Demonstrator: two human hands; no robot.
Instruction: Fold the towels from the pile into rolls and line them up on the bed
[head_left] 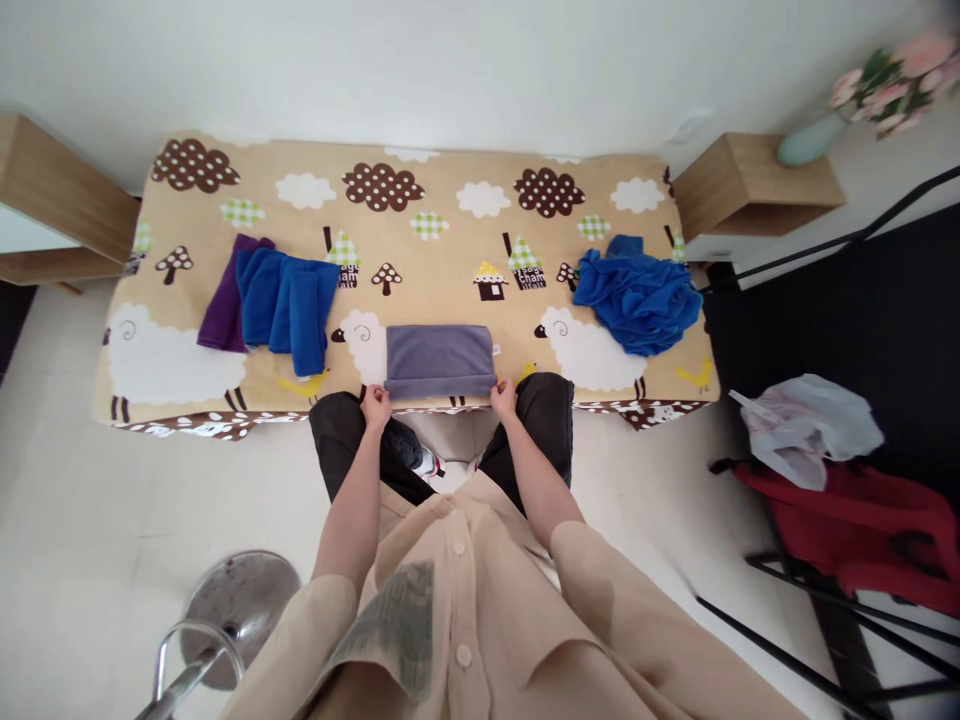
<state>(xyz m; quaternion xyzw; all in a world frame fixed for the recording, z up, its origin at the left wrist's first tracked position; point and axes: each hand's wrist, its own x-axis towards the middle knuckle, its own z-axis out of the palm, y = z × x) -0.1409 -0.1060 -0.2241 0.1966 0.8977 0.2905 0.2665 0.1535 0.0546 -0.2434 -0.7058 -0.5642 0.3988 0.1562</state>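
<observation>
Cloth (439,352), one, gray; left hand (376,409), right hand (504,400): grips clamped on it (one blue heap (639,302) rightward).

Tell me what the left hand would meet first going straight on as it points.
Likely the grey cloth: the left hand is at its near left corner, pointing forward and inward. Depth is unclear; it might skim above the fold.
</observation>
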